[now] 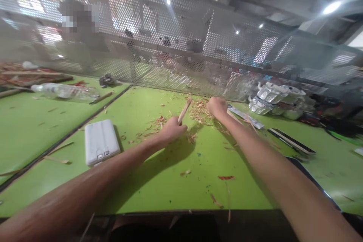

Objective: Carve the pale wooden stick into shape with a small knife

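Note:
My left hand is closed around a thin pale wooden stick, which points up and away from me over the green table. A pile of curled wood shavings lies just beyond and beside the stick's far end. To the right of that pile, my right hand is curled into a fist close to the tabletop. Whatever it may hold is hidden behind the fingers. Loose shavings and bits are scattered below both hands.
A white power bank lies left of my left forearm. Behind it are a clear plastic bottle and a wood pile. Wrapped silvery items and a dark flat strip are at right. A perforated metal screen closes the table's back.

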Demonstrator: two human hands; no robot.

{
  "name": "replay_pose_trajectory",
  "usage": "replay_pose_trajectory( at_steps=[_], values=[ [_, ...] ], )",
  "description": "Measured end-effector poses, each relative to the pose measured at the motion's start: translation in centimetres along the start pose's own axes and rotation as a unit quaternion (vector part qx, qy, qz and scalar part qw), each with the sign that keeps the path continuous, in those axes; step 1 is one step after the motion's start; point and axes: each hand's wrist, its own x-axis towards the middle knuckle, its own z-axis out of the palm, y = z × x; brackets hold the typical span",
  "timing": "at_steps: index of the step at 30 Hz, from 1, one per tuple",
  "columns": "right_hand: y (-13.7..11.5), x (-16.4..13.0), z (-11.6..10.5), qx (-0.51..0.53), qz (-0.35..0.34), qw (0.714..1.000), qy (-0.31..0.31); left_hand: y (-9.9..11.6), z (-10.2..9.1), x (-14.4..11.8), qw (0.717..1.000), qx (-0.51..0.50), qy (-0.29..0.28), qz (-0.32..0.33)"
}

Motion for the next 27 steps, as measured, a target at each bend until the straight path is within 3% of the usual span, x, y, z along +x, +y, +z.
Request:
replay_pose_trajectory(
  at_steps=[5, 10, 13, 18, 22, 25, 27],
  values=[
    [-0.8, -2.7, 1.1, 0.137, -0.061, 0.989, -0.008, -0.6, -0.2, 0.2, 0.997, -0.07, 0.007, 0.017],
    [-0.7, -5.2, 2.5, 0.253, -0.07, 0.965, -0.009, -0.7, -0.7, -0.2, 0.98, -0.15, -0.133, 0.014],
    [-0.3, -5.7, 3.3, 0.292, -0.064, 0.954, 0.024, -0.5, -0.8, -0.4, 0.976, -0.153, -0.153, -0.002],
    [0.3, -6.1, 3.5, 0.37, -0.104, 0.923, 0.029, -1.1, -0.1, -0.4, 0.951, -0.222, -0.212, 0.028],
    [0.1, -7.0, 2.9, 0.279, -0.131, 0.949, 0.071, -1.4, 0.4, -0.6, 0.923, -0.325, -0.202, 0.036],
    [-0.8, -8.2, 2.5, 0.174, -0.174, 0.969, 0.004, -1.1, 0.3, -0.9, 0.9, -0.379, -0.209, 0.04],
    [-1.6, -9.0, 2.4, 0.13, -0.188, 0.973, -0.028, -0.9, 0.4, -1.1, 0.9, -0.386, -0.199, 0.038]
  ],
)
